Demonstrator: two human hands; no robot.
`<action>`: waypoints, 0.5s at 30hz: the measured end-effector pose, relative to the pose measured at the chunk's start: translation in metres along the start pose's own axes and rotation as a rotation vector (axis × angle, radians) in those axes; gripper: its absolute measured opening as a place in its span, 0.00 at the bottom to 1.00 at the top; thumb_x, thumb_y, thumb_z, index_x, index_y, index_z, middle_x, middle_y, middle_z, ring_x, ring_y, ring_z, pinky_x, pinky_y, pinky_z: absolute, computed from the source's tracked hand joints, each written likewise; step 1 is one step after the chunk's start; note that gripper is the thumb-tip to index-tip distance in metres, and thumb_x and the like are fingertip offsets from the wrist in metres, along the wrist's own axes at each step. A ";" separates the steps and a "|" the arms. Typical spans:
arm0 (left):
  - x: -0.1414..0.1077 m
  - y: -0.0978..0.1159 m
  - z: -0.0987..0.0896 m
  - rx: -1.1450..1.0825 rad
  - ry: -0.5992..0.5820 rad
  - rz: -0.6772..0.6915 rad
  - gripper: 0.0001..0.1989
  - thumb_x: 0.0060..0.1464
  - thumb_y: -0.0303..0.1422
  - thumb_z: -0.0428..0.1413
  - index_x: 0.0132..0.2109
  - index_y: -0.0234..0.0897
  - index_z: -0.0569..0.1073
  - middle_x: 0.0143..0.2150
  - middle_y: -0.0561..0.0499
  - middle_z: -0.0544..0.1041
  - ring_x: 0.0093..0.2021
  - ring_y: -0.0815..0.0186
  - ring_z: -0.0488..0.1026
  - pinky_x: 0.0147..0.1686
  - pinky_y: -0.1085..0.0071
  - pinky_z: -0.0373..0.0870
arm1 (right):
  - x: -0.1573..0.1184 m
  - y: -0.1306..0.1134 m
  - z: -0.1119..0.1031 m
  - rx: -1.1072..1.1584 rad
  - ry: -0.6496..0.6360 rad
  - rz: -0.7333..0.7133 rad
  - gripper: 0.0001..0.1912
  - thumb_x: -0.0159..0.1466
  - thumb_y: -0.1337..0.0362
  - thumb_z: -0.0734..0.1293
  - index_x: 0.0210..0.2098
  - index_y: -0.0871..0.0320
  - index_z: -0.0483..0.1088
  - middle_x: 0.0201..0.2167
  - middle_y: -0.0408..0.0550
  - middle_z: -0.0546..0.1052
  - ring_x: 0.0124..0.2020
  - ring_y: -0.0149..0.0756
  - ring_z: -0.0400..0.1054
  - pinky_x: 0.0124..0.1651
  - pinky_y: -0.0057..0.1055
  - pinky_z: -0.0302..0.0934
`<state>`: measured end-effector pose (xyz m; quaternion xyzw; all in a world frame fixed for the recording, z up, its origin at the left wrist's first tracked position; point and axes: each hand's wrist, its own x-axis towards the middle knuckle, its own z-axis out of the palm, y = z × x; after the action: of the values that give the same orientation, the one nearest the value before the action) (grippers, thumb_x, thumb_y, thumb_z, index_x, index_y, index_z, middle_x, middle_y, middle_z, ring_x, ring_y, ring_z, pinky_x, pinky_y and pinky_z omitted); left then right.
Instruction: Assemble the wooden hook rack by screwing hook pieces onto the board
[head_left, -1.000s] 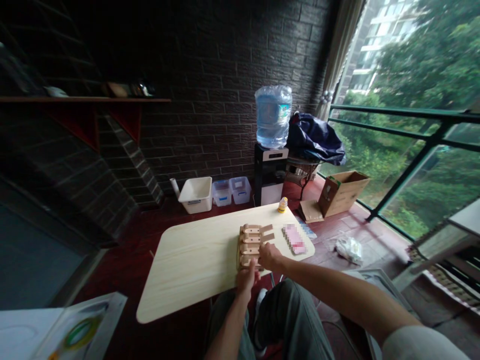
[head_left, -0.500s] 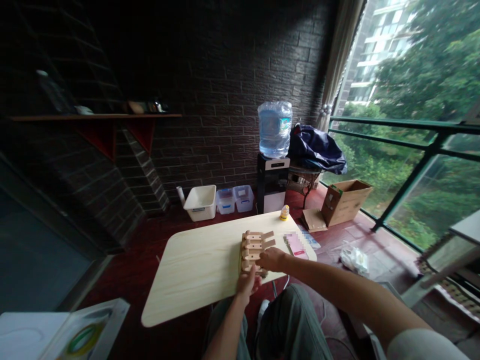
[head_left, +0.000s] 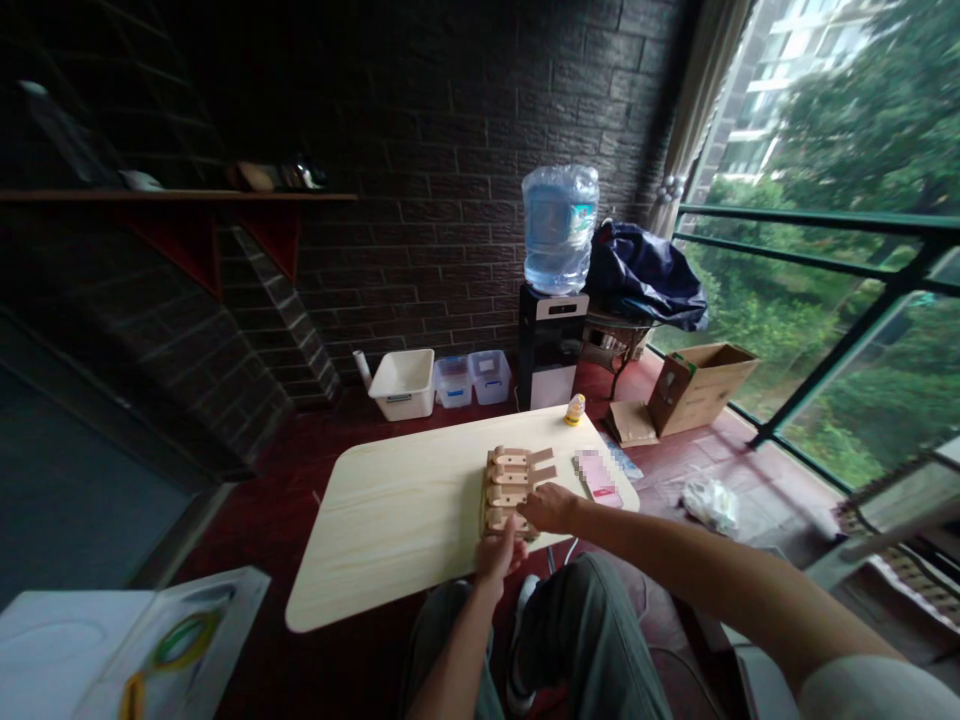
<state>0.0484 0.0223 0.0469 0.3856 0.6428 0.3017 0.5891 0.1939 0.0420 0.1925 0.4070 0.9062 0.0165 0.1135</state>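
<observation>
A light wooden block set (head_left: 508, 492) lies near the right end of the table, with several side-by-side rows, rounded knobs at their left ends and small dark dots. Two flat wooden strips (head_left: 543, 464) stick out to the right from its far rows. My left hand (head_left: 499, 555) is at the block set's near end, thumb over the edge and fingers bent below it. Over the right side of the nearer rows, my right hand (head_left: 553, 508) is closed with its fingertips pinched together against the wood. Whatever lies between those fingertips is hidden.
The pale table (head_left: 390, 520) also carries a pink packet (head_left: 600, 478) and a small yellow-and-white bottle (head_left: 575, 410). Beyond stand a water dispenser (head_left: 555, 345), plastic bins (head_left: 405, 385) and a cardboard box (head_left: 701, 390). An open white case (head_left: 172, 650) is at lower left.
The view has shifted slightly, so the background sits higher. Both hands stay at the block set; the right hand shows only a slight shift.
</observation>
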 end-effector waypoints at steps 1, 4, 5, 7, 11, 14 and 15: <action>0.001 0.000 0.000 -0.002 -0.004 -0.002 0.39 0.49 0.69 0.51 0.26 0.34 0.77 0.25 0.45 0.81 0.24 0.66 0.77 0.23 0.74 0.68 | 0.000 0.002 0.002 0.002 0.005 -0.020 0.13 0.69 0.71 0.62 0.47 0.64 0.78 0.38 0.61 0.83 0.41 0.47 0.79 0.40 0.38 0.71; 0.005 -0.001 -0.001 0.007 -0.026 -0.008 0.35 0.54 0.65 0.51 0.26 0.35 0.77 0.24 0.46 0.80 0.25 0.66 0.77 0.24 0.75 0.69 | 0.002 0.006 0.009 0.001 -0.021 -0.068 0.13 0.69 0.70 0.62 0.47 0.61 0.77 0.38 0.60 0.83 0.39 0.48 0.79 0.38 0.38 0.71; 0.006 -0.001 -0.002 0.011 -0.031 -0.012 0.35 0.55 0.64 0.51 0.25 0.35 0.76 0.25 0.46 0.80 0.25 0.66 0.77 0.25 0.75 0.70 | 0.004 0.007 0.011 -0.002 -0.037 -0.083 0.12 0.69 0.70 0.62 0.47 0.61 0.77 0.39 0.60 0.83 0.39 0.48 0.79 0.37 0.38 0.71; 0.008 -0.002 -0.002 0.011 -0.034 -0.018 0.35 0.56 0.64 0.50 0.25 0.35 0.76 0.25 0.45 0.80 0.26 0.66 0.78 0.25 0.75 0.70 | 0.007 0.009 0.014 -0.004 -0.061 -0.102 0.13 0.70 0.69 0.61 0.47 0.60 0.77 0.40 0.60 0.83 0.40 0.49 0.80 0.38 0.40 0.71; 0.011 -0.003 0.001 -0.006 -0.013 -0.024 0.35 0.56 0.64 0.50 0.26 0.34 0.77 0.24 0.45 0.80 0.26 0.66 0.78 0.25 0.74 0.71 | 0.010 0.006 0.016 0.030 -0.073 -0.016 0.13 0.70 0.69 0.62 0.47 0.61 0.77 0.40 0.61 0.83 0.42 0.51 0.80 0.39 0.42 0.73; 0.014 -0.004 0.004 -0.022 0.004 -0.024 0.35 0.55 0.65 0.51 0.27 0.34 0.77 0.24 0.45 0.80 0.26 0.65 0.78 0.24 0.74 0.71 | 0.012 -0.002 0.012 0.088 -0.098 0.100 0.11 0.69 0.69 0.63 0.46 0.61 0.77 0.41 0.61 0.82 0.42 0.51 0.80 0.39 0.43 0.73; 0.014 -0.004 0.004 -0.030 0.006 -0.023 0.35 0.55 0.65 0.51 0.27 0.34 0.77 0.24 0.44 0.80 0.26 0.65 0.79 0.24 0.74 0.71 | 0.013 -0.005 0.011 0.103 -0.111 0.135 0.11 0.68 0.69 0.64 0.46 0.61 0.77 0.42 0.61 0.82 0.42 0.51 0.80 0.40 0.43 0.73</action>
<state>0.0520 0.0317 0.0354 0.3683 0.6442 0.3057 0.5965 0.1849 0.0476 0.1787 0.4729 0.8686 -0.0452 0.1409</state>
